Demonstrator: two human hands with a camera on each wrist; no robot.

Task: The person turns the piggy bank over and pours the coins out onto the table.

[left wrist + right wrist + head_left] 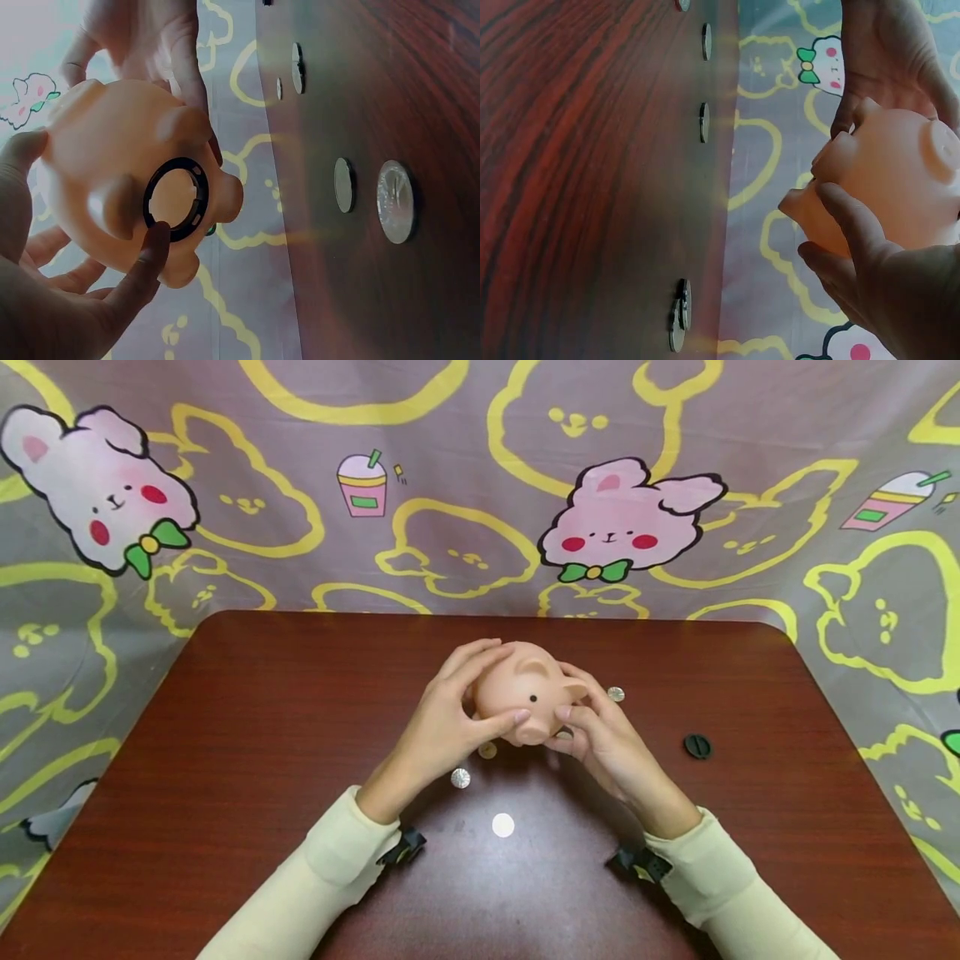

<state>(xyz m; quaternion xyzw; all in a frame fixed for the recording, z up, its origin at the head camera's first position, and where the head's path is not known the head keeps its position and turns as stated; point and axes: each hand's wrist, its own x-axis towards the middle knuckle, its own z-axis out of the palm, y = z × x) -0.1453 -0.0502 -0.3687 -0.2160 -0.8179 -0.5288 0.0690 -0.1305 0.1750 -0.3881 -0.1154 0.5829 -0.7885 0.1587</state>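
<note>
A pink piggy bank (504,692) with a black dot eye is held up over the table between both hands, its snout towards me. My left hand (438,714) grips one side, thumb beside the snout and fingers over the back. On the other side, my right hand (617,745) holds it below the ear. In the left wrist view the underside shows, with a black ring (201,184) around a round hole; a fingertip touches the ring's edge. A black slotted plug (697,746) lies on the table to the right.
On the dark red wooden table (247,710) lie several coins: one coin (461,778) left of the piggy bank, one bright coin (503,825) nearer me, another coin (616,694) behind my right hand. A patterned cloth (465,460) hangs around the table's back and sides.
</note>
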